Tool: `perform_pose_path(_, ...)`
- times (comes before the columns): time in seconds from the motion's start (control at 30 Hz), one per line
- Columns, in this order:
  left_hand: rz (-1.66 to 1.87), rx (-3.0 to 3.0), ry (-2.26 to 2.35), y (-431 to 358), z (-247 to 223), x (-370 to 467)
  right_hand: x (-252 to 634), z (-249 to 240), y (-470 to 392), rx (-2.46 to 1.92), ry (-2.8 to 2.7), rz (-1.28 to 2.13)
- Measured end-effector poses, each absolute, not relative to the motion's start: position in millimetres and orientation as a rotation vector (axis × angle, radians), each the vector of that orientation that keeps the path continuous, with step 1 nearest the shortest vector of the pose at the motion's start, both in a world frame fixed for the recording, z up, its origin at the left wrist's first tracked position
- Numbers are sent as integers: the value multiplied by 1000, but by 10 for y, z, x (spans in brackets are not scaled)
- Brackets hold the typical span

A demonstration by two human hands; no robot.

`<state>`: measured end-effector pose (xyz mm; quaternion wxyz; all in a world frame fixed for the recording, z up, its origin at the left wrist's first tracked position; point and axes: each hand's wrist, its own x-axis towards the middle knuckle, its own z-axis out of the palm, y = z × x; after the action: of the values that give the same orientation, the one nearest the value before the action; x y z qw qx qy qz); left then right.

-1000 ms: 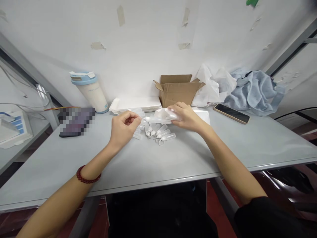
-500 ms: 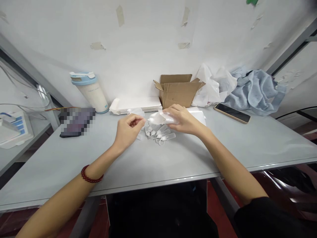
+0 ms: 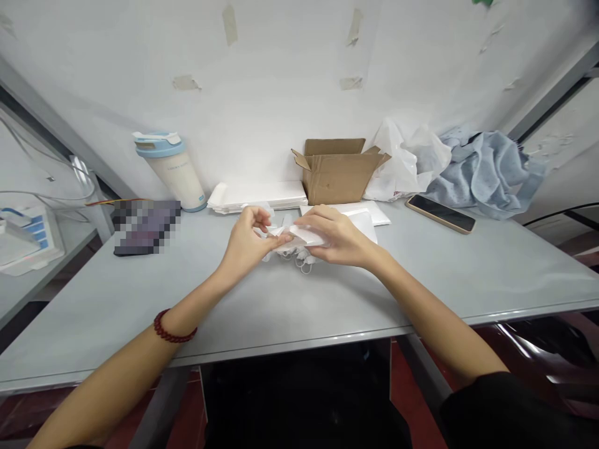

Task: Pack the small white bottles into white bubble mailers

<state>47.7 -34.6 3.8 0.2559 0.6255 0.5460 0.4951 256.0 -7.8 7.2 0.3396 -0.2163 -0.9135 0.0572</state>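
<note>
My right hand [image 3: 339,237] is closed around a white paper packet [image 3: 309,236] above the middle of the grey table. At the packet's left end, my left hand [image 3: 246,240] pinches its edge between thumb and finger, the other fingers curled. Below and behind the hands lie several small clear plastic bottles [image 3: 305,265] with looped caps, mostly covered by the hands and the packet. A white sheet [image 3: 362,224] lies partly behind my right hand.
Along the wall stand a blue-lidded tumbler [image 3: 175,178], a stack of white paper [image 3: 257,194], an open cardboard box [image 3: 339,178] and a white plastic bag [image 3: 405,162]. Further right are a phone [image 3: 440,213] and a blue cloth [image 3: 491,171]. A blurred dark item [image 3: 147,227] lies left.
My left hand has moved right and now touches the packet. The packet in my right hand has come slightly lower, covering more of the bottles.
</note>
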Motion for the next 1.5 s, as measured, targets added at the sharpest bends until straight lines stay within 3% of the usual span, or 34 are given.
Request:
perform_pose_path(0.27, 936, 1816, 1388, -393, 53, 496, 2528, 36, -137, -577, -2463, 142)
perform_pose_path(0.43, 1050, 1649, 1397, -419, 93, 500, 2539, 86, -170, -608, -2484, 118)
perform_pose_path(0.83, 1283, 1064, 1102, -389, 115, 493, 2494, -36, -125, -946, -2456, -384)
perform_pose_path(1.5, 1309, 1374, 1143, -472, 108, 548, 2435, -67, -161, -1040, -2587, -524)
